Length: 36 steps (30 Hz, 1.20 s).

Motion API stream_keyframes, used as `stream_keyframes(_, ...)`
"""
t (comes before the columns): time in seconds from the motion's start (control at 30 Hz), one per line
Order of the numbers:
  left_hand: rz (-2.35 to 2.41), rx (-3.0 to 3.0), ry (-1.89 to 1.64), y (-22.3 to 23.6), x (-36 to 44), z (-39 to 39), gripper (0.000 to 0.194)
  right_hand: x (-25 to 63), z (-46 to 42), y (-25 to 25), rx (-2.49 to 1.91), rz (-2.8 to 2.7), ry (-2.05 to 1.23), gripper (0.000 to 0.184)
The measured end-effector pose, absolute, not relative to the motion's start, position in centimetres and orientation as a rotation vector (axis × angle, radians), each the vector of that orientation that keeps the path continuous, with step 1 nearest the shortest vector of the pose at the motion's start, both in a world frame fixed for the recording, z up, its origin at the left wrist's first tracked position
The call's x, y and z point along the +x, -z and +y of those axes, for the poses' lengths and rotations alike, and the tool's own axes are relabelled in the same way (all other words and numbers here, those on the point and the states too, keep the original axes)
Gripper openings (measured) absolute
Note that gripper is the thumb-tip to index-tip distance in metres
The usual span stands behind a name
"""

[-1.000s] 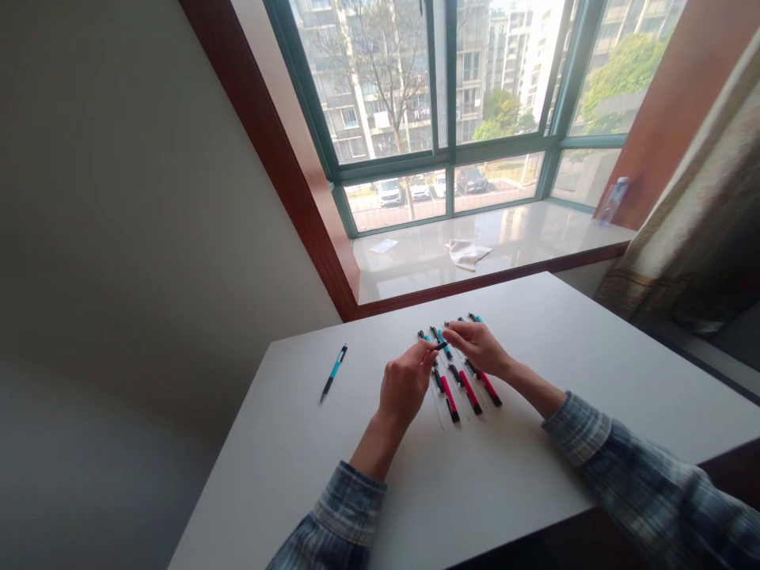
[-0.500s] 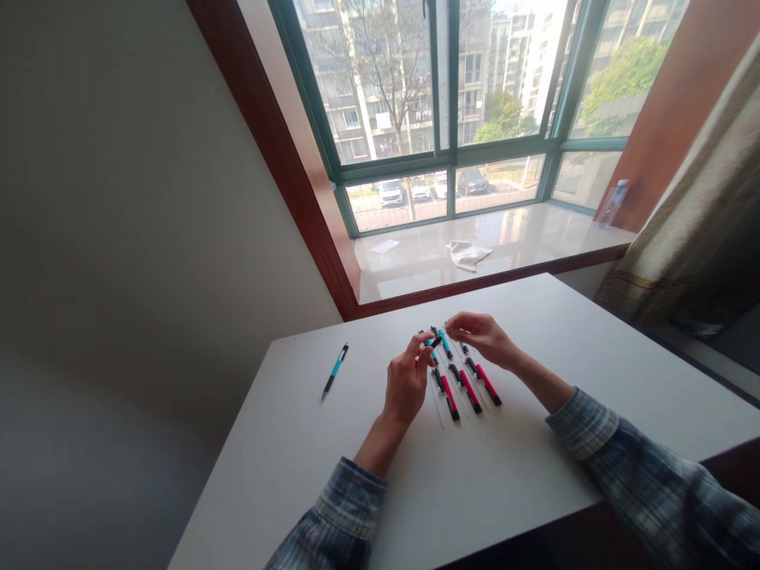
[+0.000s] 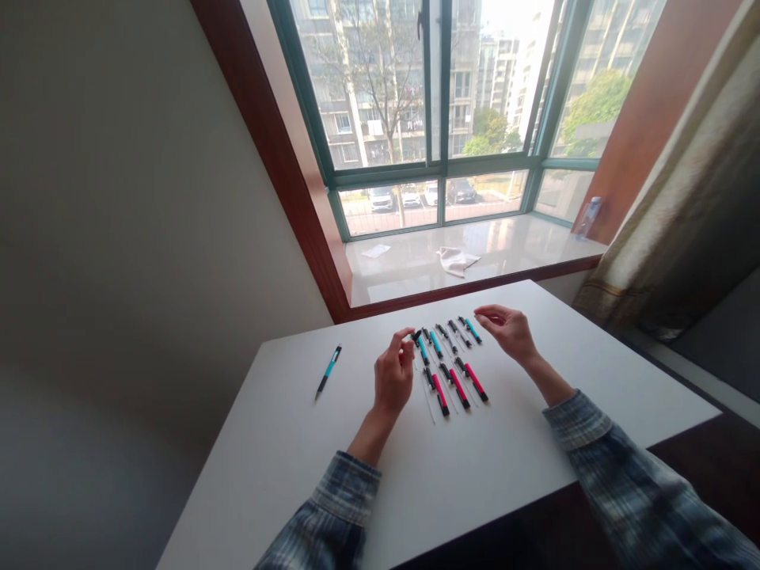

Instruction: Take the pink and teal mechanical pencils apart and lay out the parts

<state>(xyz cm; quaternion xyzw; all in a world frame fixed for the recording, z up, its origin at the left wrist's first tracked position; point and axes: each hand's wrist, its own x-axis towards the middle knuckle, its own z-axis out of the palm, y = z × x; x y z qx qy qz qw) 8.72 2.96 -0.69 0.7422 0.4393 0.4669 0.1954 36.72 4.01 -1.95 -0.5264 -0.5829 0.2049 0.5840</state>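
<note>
My left hand is closed in a pinch around a small black pen part, above the left end of the rows of pen pieces. My right hand hovers past the far right end of the rows, thumb and fingertips pressed together; anything between them is too small to make out. Below and between the hands lie teal pen barrels, dark grey pieces and thin refills. Nearer me, red barrels with black ends lie slanted beside short black pieces.
A whole teal and black pen lies apart on the left of the white table. Behind the table, the window sill bears a crumpled cloth, a flat white piece and a clear bottle. A curtain hangs at right.
My right hand has moved away from my left, to the right, its fingers still together. My left hand keeps the black part. The view has shifted slightly.
</note>
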Motion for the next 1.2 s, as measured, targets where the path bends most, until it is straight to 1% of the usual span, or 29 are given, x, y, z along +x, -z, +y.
stream_keyframes(0.17,1.222,2.097,-1.287,0.7,8.8,2.7,0.031,36.5,-0.1,3.8,-1.359,-1.590,-0.394,0.030)
stream_keyframes(0.3,1.205,2.086,-1.290,0.9,8.7,2.5,0.032,35.3,-1.2,4.6,-1.475,-1.721,-0.386,0.019)
stream_keyframes(0.57,1.174,2.071,-1.312,1.0,8.6,2.3,0.035,34.2,0.1,5.2,-1.637,-1.597,-0.431,0.025)
stream_keyframes(0.73,1.163,2.071,-1.301,0.8,8.8,2.0,0.032,34.4,0.2,5.5,-1.622,-1.603,-0.451,0.031)
stream_keyframes(0.93,1.165,2.030,-1.290,1.2,8.8,2.3,0.025,34.8,0.0,5.7,-1.580,-1.617,-0.481,0.033)
stream_keyframes(1.07,1.133,2.045,-1.311,1.2,8.8,2.4,0.017,34.5,-0.5,5.3,-1.534,-1.531,-0.412,0.033)
stream_keyframes(1.2,1.057,2.173,-1.275,0.8,9.0,1.7,0.019,33.5,-1.0,4.4,-1.453,-1.403,-0.340,0.033)
